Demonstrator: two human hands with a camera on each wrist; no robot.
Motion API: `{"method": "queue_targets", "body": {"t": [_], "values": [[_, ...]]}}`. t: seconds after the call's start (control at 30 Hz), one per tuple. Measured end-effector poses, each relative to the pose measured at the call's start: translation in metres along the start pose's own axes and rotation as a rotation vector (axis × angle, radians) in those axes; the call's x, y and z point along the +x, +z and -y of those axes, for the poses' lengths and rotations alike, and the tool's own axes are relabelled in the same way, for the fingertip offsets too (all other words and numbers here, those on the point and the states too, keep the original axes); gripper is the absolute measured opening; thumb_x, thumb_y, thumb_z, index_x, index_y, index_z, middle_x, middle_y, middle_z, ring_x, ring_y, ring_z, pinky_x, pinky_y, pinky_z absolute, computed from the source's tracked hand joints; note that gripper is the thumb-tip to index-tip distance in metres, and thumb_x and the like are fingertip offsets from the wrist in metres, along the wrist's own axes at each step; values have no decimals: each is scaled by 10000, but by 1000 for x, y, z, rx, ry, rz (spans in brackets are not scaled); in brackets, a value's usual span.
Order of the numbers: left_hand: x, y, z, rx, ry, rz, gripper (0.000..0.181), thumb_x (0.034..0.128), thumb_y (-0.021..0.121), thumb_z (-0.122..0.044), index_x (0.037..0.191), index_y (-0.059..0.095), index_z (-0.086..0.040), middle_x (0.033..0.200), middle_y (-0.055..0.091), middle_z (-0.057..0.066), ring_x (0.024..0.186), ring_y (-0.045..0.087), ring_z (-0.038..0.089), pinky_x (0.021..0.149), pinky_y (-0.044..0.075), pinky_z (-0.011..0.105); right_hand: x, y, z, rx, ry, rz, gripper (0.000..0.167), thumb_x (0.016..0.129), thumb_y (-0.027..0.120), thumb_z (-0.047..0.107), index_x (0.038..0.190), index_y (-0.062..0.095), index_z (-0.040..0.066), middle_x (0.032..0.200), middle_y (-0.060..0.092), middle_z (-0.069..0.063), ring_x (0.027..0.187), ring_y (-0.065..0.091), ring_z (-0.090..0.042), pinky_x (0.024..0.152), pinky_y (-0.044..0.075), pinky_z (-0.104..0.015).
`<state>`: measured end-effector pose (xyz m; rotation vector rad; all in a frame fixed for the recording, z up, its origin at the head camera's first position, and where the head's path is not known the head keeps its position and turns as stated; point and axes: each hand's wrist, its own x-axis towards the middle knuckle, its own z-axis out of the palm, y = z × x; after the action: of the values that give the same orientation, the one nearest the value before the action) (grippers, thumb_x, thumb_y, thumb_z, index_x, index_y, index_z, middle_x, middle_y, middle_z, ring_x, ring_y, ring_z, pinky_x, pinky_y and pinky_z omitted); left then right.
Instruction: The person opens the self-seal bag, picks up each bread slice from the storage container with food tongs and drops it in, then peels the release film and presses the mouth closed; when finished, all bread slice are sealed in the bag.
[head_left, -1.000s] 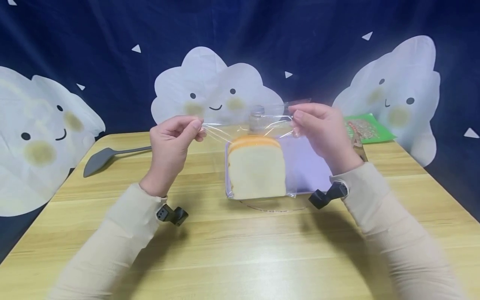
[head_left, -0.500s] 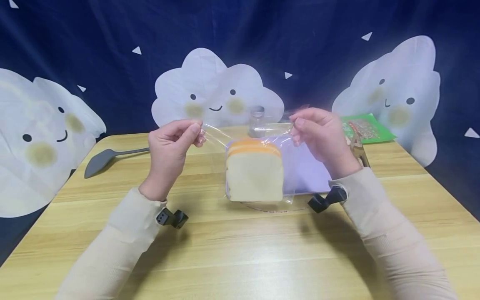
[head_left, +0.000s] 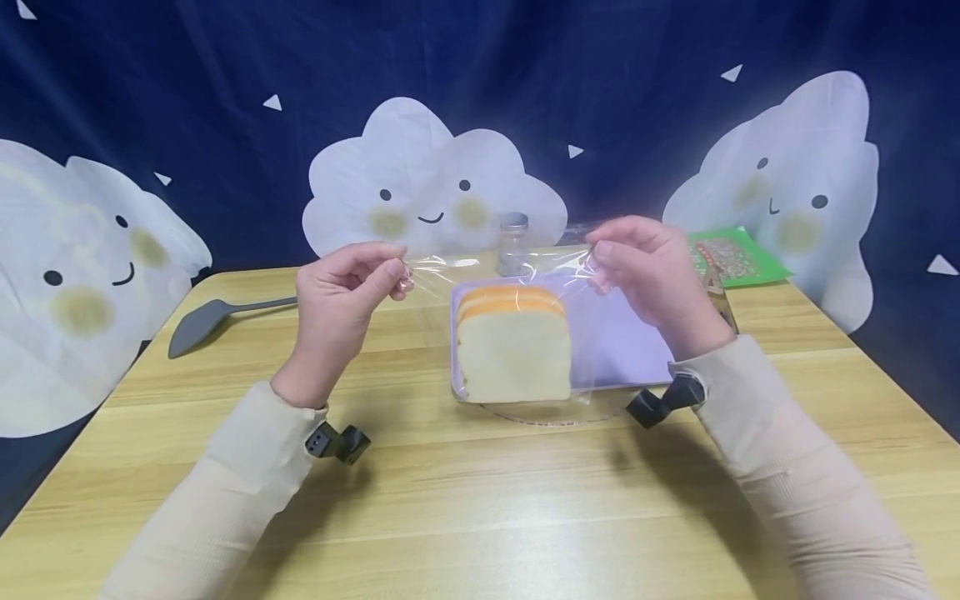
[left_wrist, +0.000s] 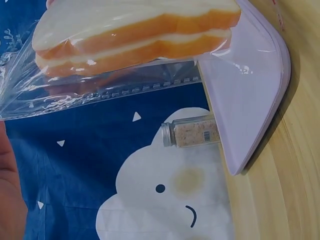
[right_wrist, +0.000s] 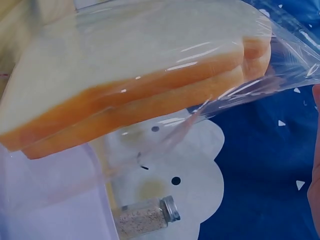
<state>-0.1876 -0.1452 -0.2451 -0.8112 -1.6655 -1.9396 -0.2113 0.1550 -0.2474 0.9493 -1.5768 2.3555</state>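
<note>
A clear plastic bag (head_left: 438,275) hangs stretched between my two hands, its top corners drawn apart. Inside sit two slices of bread (head_left: 513,354) with orange-brown crusts, standing on edge one behind the other. My left hand (head_left: 337,292) pinches the bag's left top corner between thumb and fingers. On the opposite corner, my right hand (head_left: 648,271) has a similar pinch. The bread appears in front of the purple tray (head_left: 622,342); the left wrist view also shows the bagged slices (left_wrist: 135,40) near that tray. Both wrist views leave the fingertips out of sight.
Behind the tray stands a small glass jar (head_left: 513,246) with a metal lid and pinkish contents. A grey spatula (head_left: 201,327) lies at the left. At the right back is a green packet (head_left: 731,257), beside a brown item (head_left: 718,292) partly hidden by my right wrist.
Both hands have come down slightly, and the bag with the bread has sunk a little with them. The pinch on each corner stays the same.
</note>
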Motion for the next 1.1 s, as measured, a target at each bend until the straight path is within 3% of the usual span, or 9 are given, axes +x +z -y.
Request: {"method": "queue_targets", "body": {"t": [0.33, 0.57, 0.77, 1.1], "values": [[-1, 0, -3, -8, -22, 66, 280, 794, 587, 158, 843, 713, -87, 716, 665, 5, 614, 611, 111, 593, 517, 215, 0, -4, 3, 16, -27, 37, 392, 815, 405, -190, 846, 709, 56, 712, 683, -47, 547, 588, -116, 494, 480, -205], [-4, 2, -5, -24, -44, 92, 356, 784, 571, 181, 831, 719, -139, 712, 665, -16, 611, 603, 91, 591, 509, 203, -1, -9, 0, 196, -24, 111, 269, 829, 483, -173, 865, 694, -11, 741, 693, -100, 546, 605, -130, 489, 483, -197], [-2, 4, -6, -29, -32, 96, 360, 795, 563, 171, 856, 732, -140, 711, 659, -10, 608, 599, 100, 603, 513, 209, -1, -11, 1, 286, -21, 140, 195, 826, 524, -160, 889, 683, -66, 748, 689, -140, 547, 600, -151, 504, 494, -206], [-5, 2, -5, -51, -36, 132, 382, 799, 531, 193, 824, 720, -137, 745, 676, -12, 635, 602, 90, 618, 514, 212, -2, -8, -1, 255, -44, 167, 246, 818, 470, -165, 813, 676, -31, 710, 677, -98, 550, 607, -127, 493, 484, -183]]}}
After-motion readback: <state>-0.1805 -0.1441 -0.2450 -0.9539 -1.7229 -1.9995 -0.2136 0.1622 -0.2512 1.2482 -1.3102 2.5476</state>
